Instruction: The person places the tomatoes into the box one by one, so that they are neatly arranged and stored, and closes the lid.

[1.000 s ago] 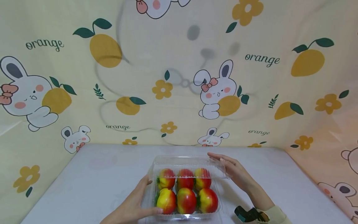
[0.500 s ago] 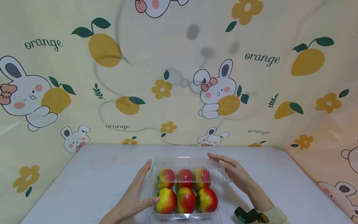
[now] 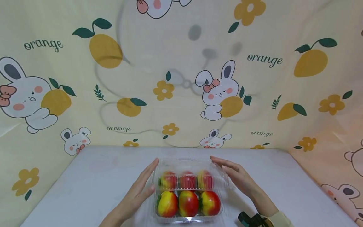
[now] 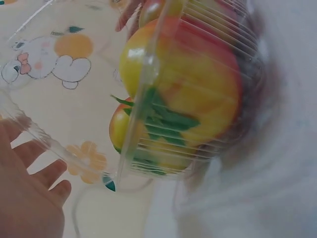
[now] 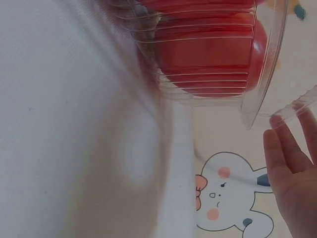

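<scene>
A clear plastic clamshell box (image 3: 170, 219) sits on the table in front of me, holding several red-and-yellow fruits (image 3: 188, 203) with green leaves (image 4: 168, 119). Its hinged clear lid (image 3: 184, 164) is tilted partly down over the back row, while the front row lies uncovered. My left hand (image 3: 136, 192) is at the lid's left side with fingers extended, fingertips right at its edge. On the opposite side, my right hand (image 3: 236, 175) has nearly straight fingers touching the lid's right edge. In the right wrist view, those fingertips (image 5: 276, 121) meet the lid's rim.
A white table (image 3: 107, 176) bears the box. Behind it and to the sides hangs a cream cloth (image 3: 147, 63) printed with rabbits, oranges and flowers. A dark strapped device (image 3: 252, 219) is on my right wrist, beside a pale sleeve (image 3: 279, 219).
The lid has come down and forward over the back row of fruits. My left hand has let go of the box's left side and moved up to the lid's edge. The right hand barely moved.
</scene>
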### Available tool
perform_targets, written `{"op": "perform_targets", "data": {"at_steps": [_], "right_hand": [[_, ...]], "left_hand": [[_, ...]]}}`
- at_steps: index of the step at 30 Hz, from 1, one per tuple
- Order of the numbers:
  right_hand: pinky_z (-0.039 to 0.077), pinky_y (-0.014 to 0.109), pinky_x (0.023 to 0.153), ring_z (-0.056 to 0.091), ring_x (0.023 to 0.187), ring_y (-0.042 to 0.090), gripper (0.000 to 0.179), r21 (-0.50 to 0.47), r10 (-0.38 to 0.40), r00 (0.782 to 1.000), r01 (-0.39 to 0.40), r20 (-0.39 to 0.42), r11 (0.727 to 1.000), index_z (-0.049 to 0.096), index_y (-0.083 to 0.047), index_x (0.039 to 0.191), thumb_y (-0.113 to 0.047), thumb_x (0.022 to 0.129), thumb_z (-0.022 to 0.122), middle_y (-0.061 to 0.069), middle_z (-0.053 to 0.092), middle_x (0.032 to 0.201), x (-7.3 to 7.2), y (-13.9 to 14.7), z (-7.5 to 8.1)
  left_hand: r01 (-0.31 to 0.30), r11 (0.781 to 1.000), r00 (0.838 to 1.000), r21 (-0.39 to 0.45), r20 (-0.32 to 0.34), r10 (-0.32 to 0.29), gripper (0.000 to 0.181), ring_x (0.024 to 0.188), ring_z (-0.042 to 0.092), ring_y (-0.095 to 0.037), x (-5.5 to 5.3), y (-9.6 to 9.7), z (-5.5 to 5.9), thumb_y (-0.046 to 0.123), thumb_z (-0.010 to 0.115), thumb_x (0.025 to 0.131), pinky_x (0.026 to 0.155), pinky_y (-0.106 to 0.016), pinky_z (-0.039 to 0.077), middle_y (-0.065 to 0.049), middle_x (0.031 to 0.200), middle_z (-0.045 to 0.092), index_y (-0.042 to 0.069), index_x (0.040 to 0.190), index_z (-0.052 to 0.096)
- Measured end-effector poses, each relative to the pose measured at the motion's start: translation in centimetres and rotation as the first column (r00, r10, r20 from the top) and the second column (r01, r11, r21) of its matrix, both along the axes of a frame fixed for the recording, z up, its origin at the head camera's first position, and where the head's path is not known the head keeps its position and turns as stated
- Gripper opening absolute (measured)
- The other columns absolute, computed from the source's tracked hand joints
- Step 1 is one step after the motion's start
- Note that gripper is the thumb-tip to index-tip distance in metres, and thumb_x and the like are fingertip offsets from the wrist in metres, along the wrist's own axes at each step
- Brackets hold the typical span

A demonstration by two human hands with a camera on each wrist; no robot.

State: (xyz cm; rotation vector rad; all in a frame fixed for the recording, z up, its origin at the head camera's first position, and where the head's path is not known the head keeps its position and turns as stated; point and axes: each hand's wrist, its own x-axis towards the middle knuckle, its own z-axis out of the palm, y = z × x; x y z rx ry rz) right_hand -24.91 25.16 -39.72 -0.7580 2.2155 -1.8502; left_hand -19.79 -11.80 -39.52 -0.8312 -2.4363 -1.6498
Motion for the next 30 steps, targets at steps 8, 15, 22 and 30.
{"op": "perform_targets", "data": {"at_steps": [8, 15, 22, 30], "right_hand": [[0.014, 0.074, 0.105, 0.039, 0.128, -0.011, 0.041, 0.012, -0.012, 1.000, 0.012, 0.000, 1.000, 0.048, -0.003, 0.138, -0.018, 0.101, 0.042, -0.006, 0.040, 0.151, 0.4, -0.1, 0.0], [0.019, 0.073, 0.105, 0.035, 0.127, -0.015, 0.041, 0.068, -0.048, 0.999, 0.046, 0.019, 0.997, 0.050, -0.006, 0.138, -0.017, 0.098, 0.047, 0.009, 0.032, 0.156, 0.8, 0.1, -0.1], [0.043, 0.034, 0.106, 0.036, 0.133, -0.008, 0.048, 0.083, 0.044, 0.996, -0.038, -0.071, 0.996, 0.044, -0.002, 0.142, -0.010, 0.095, 0.051, 0.015, 0.024, 0.157, 1.5, 0.8, -0.5], [0.040, 0.027, 0.107, 0.026, 0.140, -0.004, 0.068, 0.187, 0.166, 0.970, -0.133, -0.176, 0.973, 0.037, -0.002, 0.146, -0.014, 0.085, 0.065, 0.021, 0.016, 0.158, 2.5, 1.4, -0.4]], "left_hand": [[0.021, 1.000, 1.000, -0.019, -0.003, -0.021, 0.058, 0.144, 0.022, -0.034, -0.1, 0.0, -0.1, 0.023, 0.048, 0.097, 0.102, -0.077, 0.018, 0.001, 0.159, 0.024, 0.034, 0.150, 0.027], [0.036, 0.999, 0.999, -0.041, -0.018, -0.037, 0.061, 0.143, 0.024, -0.039, 0.1, -0.1, -0.2, 0.021, 0.054, 0.094, 0.098, -0.080, 0.020, 0.000, 0.159, 0.024, 0.033, 0.149, 0.031], [0.028, 0.997, 0.999, -0.074, -0.032, -0.030, 0.061, 0.142, 0.024, -0.041, 0.3, -0.2, -0.5, 0.021, 0.058, 0.093, 0.098, -0.079, 0.023, -0.005, 0.158, 0.026, 0.033, 0.148, 0.034], [0.022, 0.992, 1.000, -0.128, 0.002, -0.021, 0.064, 0.142, 0.025, -0.040, 0.4, -0.4, -0.9, 0.028, 0.062, 0.092, 0.096, -0.078, 0.028, -0.004, 0.159, 0.024, 0.034, 0.148, 0.034]]}}
